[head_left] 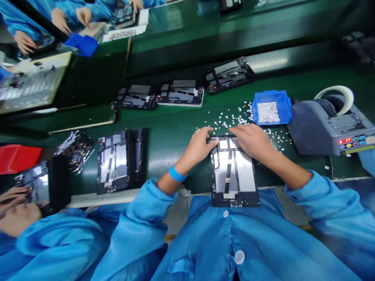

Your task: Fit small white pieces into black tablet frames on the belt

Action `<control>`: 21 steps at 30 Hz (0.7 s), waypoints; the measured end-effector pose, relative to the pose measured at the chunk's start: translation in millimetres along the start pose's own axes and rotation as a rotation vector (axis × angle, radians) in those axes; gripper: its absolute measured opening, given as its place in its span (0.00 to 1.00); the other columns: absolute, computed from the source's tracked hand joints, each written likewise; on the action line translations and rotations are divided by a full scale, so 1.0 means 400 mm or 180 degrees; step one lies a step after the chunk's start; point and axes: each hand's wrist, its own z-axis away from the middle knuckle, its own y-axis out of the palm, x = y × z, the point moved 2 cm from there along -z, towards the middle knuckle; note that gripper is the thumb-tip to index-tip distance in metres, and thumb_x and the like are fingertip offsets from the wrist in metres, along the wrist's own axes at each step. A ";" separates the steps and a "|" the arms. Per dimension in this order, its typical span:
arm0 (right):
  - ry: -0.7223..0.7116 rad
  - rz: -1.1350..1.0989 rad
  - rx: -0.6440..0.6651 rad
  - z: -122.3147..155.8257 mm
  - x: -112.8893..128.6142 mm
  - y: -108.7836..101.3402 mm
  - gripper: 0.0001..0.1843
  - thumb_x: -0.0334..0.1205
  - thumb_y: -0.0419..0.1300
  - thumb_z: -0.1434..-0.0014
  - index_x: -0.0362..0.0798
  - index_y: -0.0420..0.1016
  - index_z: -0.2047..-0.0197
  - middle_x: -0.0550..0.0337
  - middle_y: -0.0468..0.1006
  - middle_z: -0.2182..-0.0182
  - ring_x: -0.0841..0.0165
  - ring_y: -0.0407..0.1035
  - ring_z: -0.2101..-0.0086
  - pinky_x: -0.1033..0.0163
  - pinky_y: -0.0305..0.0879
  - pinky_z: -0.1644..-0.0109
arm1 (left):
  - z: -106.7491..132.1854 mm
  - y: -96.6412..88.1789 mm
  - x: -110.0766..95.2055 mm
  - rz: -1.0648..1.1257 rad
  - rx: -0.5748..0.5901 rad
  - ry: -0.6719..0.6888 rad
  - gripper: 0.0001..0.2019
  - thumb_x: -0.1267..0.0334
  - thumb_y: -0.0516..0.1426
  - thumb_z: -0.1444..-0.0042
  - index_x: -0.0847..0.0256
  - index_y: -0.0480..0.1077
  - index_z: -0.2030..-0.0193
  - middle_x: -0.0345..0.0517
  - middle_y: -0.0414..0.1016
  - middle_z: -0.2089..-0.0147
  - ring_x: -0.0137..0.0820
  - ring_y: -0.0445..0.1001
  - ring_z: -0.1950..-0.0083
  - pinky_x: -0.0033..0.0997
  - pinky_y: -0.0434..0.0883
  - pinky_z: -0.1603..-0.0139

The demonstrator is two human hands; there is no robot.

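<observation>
An opened tablet (246, 171) lies in front of me with its battery, ribbon cables and circuit boards exposed. Its near end overhangs the table edge by my smock. My left hand (199, 146), with a blue band at the wrist, is at the far left corner, its thumb on the frame and a finger just past the edge. My right hand (253, 142) reaches over the far right part, fingers stretched out and thumb mostly hidden. Small white pieces (225, 121) are scattered just beyond the tablet. A blue bin (285, 109) of similar pieces (267, 112) stands at the right.
A grey tape dispenser (310, 125) with a tape roll (348, 99) stands right. Several opened tablets (181, 91) line the back, and stacked ones (113, 160) lie left. Beside a pile of small parts (76, 150), a co-worker's hands (20, 210) hold another tablet (38, 181).
</observation>
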 end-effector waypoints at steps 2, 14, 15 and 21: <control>0.0801 -0.0153 -0.0066 0.084 0.000 -0.038 0.22 0.40 0.50 0.26 0.42 0.78 0.38 0.44 0.84 0.49 0.54 0.76 0.51 0.50 0.69 0.46 | 0.097 0.004 0.017 0.0168 -0.0265 -0.0173 0.25 0.61 0.59 0.36 0.61 0.66 0.33 0.50 0.70 0.50 0.38 0.71 0.51 0.44 0.72 0.44; 0.0997 -0.1882 0.0622 0.031 0.203 -0.099 0.20 0.48 0.58 0.31 0.50 0.77 0.40 0.54 0.82 0.62 0.60 0.76 0.64 0.56 0.72 0.60 | 0.338 -0.083 0.048 0.1554 -0.1025 -0.0714 0.37 0.51 0.58 0.32 0.48 0.52 0.19 0.43 0.54 0.18 0.46 0.50 0.17 0.50 0.53 0.17; 0.1037 -0.2124 0.0544 -0.053 0.190 -0.078 0.19 0.46 0.60 0.32 0.50 0.79 0.42 0.55 0.83 0.62 0.62 0.76 0.65 0.57 0.72 0.59 | 0.340 -0.159 0.082 0.1611 -0.1255 -0.0900 0.37 0.51 0.60 0.35 0.47 0.56 0.21 0.41 0.59 0.20 0.47 0.54 0.18 0.50 0.56 0.18; 0.3071 -0.3478 0.0262 -0.544 0.056 0.153 0.08 0.31 0.70 0.45 0.43 0.78 0.60 0.62 0.74 0.73 0.69 0.70 0.69 0.63 0.70 0.61 | 0.405 -0.633 0.338 0.1206 -0.1831 -0.1700 0.25 0.52 0.67 0.44 0.42 0.73 0.38 0.23 0.81 0.40 0.39 0.79 0.42 0.45 0.76 0.39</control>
